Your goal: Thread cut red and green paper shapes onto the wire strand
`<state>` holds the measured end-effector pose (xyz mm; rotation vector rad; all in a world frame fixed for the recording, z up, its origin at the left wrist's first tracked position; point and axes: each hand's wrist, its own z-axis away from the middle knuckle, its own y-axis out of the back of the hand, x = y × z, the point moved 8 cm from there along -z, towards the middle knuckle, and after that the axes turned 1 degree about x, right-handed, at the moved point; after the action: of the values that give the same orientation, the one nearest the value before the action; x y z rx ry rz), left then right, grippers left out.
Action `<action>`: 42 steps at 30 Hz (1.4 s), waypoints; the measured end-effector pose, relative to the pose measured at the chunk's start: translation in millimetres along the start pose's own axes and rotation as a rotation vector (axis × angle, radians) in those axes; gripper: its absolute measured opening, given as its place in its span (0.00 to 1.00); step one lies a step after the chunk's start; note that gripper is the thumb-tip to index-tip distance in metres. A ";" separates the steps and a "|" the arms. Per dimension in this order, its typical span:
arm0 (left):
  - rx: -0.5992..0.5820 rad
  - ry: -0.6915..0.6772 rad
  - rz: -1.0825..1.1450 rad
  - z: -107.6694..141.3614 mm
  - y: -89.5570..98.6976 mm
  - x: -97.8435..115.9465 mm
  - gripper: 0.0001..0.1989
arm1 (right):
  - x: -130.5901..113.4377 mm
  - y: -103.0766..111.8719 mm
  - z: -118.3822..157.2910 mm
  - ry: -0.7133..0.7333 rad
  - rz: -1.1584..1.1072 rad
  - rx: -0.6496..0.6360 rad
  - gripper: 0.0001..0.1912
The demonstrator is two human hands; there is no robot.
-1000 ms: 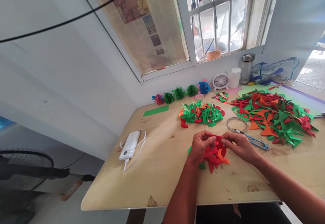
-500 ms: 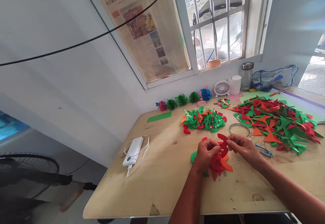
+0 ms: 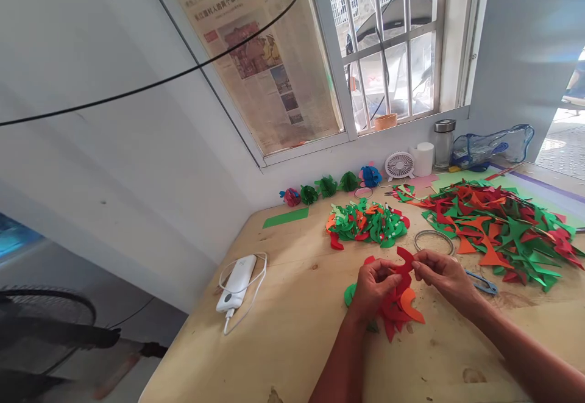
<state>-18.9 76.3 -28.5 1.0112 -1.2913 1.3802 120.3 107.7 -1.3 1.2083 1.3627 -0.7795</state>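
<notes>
Sunlit wooden table (image 3: 292,330): left hand (image 3: 372,287) and right hand (image 3: 441,272) pinch a red paper cutout (image 3: 404,266) above a small pile of cutouts (image 3: 397,311). Thin paper could tear if the fingers pull apart.

We take this for a home craft corner. A plywood table (image 3: 297,324) sits under a barred window (image 3: 388,43) at upper centre, one pane covered with newspaper (image 3: 265,61). Heaps of cut coloured paper shapes (image 3: 498,220) fill the right; finished paper balls (image 3: 326,186) line the wall, beside a small desk fan (image 3: 399,165).
</notes>
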 end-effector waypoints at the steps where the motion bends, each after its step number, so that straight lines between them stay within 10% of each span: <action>1: -0.013 0.007 -0.013 0.3 -1.3 -0.4 0.20 | -1.0 1.0 0.1 0.000 -0.004 0.012 0.20; 28: 0.183 -0.102 -0.084 0.6 12.9 10.2 0.14 | -8.4 4.0 4.1 0.062 0.016 -0.029 0.19; 38: 0.341 -0.106 0.070 -0.9 31.5 5.6 0.23 | -8.0 29.9 8.1 0.211 0.184 0.324 0.13; 42: 0.228 -0.039 0.103 4.0 17.2 7.3 0.20 | -31.7 30.6 19.4 0.405 0.408 0.477 0.07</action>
<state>-37.3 73.4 -24.5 1.1431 -1.2489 1.6214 151.1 90.4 31.3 2.0333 1.2099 -0.5982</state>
